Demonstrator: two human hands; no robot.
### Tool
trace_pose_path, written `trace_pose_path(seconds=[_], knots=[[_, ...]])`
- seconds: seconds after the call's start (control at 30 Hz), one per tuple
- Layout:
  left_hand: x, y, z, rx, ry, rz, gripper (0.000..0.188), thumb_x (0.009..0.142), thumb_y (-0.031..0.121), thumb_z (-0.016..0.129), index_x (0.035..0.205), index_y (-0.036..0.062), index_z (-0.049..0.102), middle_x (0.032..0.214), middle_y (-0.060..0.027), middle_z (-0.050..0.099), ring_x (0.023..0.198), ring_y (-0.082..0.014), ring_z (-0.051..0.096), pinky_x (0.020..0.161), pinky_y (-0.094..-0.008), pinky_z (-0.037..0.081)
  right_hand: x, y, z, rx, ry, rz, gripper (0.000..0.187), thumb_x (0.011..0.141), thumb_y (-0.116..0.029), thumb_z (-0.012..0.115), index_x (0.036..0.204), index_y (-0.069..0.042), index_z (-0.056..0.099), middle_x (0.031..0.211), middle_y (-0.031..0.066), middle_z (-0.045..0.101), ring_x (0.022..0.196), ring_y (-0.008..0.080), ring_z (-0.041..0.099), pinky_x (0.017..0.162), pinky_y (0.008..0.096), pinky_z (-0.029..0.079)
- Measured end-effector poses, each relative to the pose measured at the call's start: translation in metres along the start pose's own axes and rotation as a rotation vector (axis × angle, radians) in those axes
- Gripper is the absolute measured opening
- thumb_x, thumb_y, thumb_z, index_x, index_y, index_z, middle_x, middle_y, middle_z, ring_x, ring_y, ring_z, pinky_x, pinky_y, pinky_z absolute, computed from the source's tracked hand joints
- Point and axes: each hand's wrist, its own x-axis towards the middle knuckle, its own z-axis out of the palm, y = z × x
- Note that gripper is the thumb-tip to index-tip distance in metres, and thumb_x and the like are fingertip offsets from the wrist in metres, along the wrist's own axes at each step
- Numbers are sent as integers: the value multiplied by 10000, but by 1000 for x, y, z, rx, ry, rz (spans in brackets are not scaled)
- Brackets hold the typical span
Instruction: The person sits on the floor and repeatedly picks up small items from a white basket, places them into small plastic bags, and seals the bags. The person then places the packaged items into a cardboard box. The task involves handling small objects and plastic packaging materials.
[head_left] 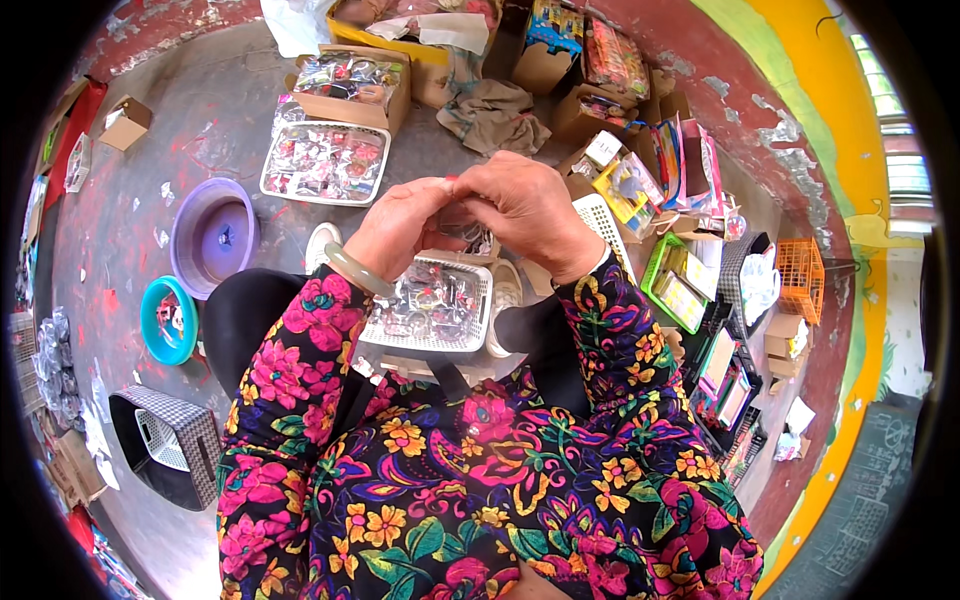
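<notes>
My left hand (398,222) and my right hand (530,210) meet in front of me, raised above a white plastic basket (487,310). Both have their fingers closed in a pinch, with the fingertips touching or nearly so. A speck of red shows where they meet; what they hold is mostly hidden by the fingers. A pale bangle (358,272) circles my left wrist. Many small clear plastic packets (425,305) with dark and red contents fill the basket below, between my feet.
Ahead stands another white basket (325,198) of packets, against a cardboard box (395,100). A purple basin (180,240), a teal basin (158,345) and a checked bin (205,440) are at left. Boxes, a green tray (652,290) and an orange crate (800,280) line the right.
</notes>
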Motion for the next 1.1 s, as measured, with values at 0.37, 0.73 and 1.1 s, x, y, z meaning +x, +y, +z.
trace_pose_path(seconds=[0.37,0.73,1.1], knots=[[1,7,-3,-235,49,57,336,933,233,379,1172,24,489,1074,-115,580,980,-215,576,712,-333,524,1,14,-19,203,213,94,156,692,-79,660,847,-94,666,1173,99,530,1135,286,446,949,375,356],[-1,6,1,-222,-33,131,344,934,208,378,1202,7,456,1091,-119,570,980,-208,573,733,-342,544,5,6,-6,-41,136,-46,111,666,-120,640,762,-68,656,1258,162,477,1256,357,337,1007,410,309],[-1,6,2,-202,3,99,323,936,221,398,1183,29,478,1044,-104,583,951,-174,575,706,-317,543,4,7,-7,23,139,14,139,660,-118,652,790,-70,641,1245,155,487,1250,350,346,1002,403,317]])
